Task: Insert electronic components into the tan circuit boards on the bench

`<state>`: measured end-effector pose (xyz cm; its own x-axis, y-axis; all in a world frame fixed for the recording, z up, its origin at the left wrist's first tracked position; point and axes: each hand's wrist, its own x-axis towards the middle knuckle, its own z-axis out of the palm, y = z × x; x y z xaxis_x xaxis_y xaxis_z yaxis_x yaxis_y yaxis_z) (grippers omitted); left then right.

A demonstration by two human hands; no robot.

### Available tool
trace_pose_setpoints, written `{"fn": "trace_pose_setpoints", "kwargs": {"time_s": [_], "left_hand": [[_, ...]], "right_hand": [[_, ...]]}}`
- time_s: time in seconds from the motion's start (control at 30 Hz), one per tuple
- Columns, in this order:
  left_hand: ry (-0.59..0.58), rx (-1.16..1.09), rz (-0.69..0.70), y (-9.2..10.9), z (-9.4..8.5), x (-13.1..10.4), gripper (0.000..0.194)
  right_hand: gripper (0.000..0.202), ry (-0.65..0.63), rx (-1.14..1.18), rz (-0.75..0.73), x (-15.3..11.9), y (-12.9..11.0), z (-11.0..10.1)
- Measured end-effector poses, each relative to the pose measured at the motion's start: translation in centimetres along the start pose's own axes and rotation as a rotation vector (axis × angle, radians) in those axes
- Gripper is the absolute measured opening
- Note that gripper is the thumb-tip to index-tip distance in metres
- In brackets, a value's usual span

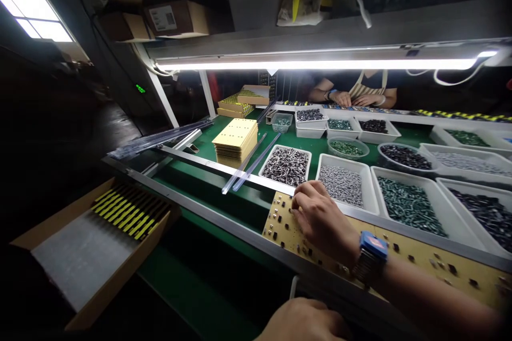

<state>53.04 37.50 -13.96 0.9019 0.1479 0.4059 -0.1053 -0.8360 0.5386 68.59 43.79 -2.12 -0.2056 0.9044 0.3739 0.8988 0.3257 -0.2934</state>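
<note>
My right hand [320, 216], with a blue-faced watch on its wrist, is closed over the left end of a tan circuit board [276, 226]. Its fingertips are pinched together at the board's surface, and anything between them is too small to make out. Small black and silver parts stand on the board, which lies along a metal rail. At the bottom edge my left hand [306, 322] appears curled, fingers mostly hidden, near a white container rim [294, 286]. Just beyond my right hand are a tray of silver-and-black leaded parts [286, 165] and a tray of grey parts [341, 185].
Further trays hold green parts [410, 205] and dark parts [486, 213]. A stack of tan boards [236, 141] stands beside clear plastic tubes [256, 162]. A cardboard box [102, 256] sits lower left. A co-worker's hands [354, 100] are across the bench, beneath a lamp [320, 65].
</note>
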Motion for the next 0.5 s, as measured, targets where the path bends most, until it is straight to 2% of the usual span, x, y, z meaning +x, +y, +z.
{"fn": "trace_pose_setpoints", "kwargs": {"time_s": [0.13, 0.23, 0.3, 0.4, 0.47, 0.5], "left_hand": [[0.088, -0.047, -0.014, 0.9, -1.4, 0.7, 0.027], [0.139, 0.006, -0.046, 1.7, -2.6, 1.5, 0.03], [0.177, -0.003, -0.058, 2.0, -3.4, 1.8, 0.029], [0.245, -0.167, -0.094, 2.2, -4.4, 1.6, 0.018], [0.262, -0.261, -0.116, 2.3, -4.7, 1.3, 0.016], [0.269, -0.286, -0.126, 2.3, -4.8, 1.2, 0.018]], "right_hand": [[0.016, -0.017, -0.036, -0.02, 0.2, -0.3, -0.2], [0.018, -0.012, -0.042, 0.013, -0.3, -0.4, -0.6], [0.01, 0.009, -0.02, 0.058, -1.3, -0.6, -1.4], [0.013, 0.035, 0.063, 0.149, -4.1, -1.1, -3.0], [0.01, -0.017, 0.102, 0.186, -6.9, -1.1, -4.1], [0.016, -0.08, 0.109, 0.187, -8.6, -1.0, -4.4]]}}
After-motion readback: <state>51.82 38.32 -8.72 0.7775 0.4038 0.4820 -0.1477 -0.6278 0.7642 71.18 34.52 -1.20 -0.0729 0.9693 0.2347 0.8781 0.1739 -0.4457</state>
